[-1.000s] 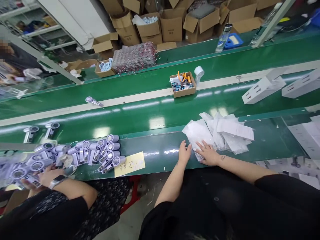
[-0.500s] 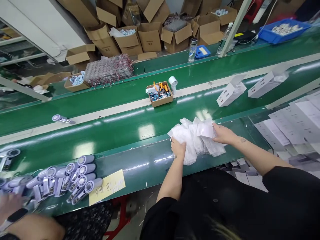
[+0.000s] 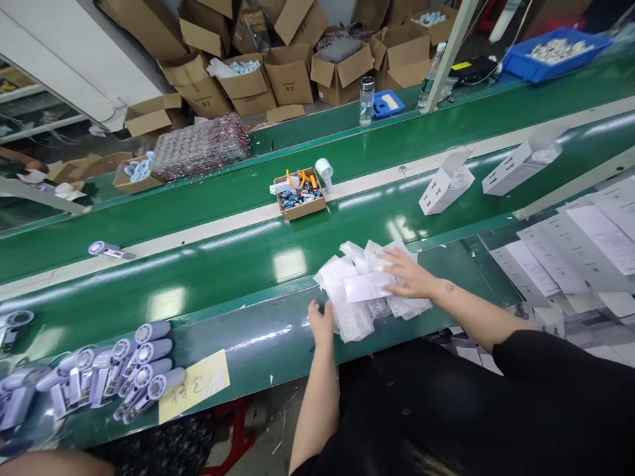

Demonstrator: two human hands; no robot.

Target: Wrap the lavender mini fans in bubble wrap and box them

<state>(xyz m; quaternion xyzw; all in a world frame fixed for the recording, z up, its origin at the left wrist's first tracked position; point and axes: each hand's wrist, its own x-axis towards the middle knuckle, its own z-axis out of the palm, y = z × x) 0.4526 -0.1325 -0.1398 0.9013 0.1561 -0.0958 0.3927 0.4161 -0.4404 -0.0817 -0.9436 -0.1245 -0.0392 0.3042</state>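
Sitting beyond the bubble bags (image 3: 351, 318) (slip (image 3: 364, 287) across them) are white boxes (image 3: 437, 190).

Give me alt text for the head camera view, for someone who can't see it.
A person's right hand is over the right end of a white sheet atop bubble-wrap bags, while the left hand is at their left edge. Left of them on the green bench lie lilac handheld devices and a yellow note; beyond are open cartons.

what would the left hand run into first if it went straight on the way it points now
Most likely the near left edge of the bubble-wrap bags, which lie just ahead of the left hand. Depth is hard to judge, and they may already be touching.
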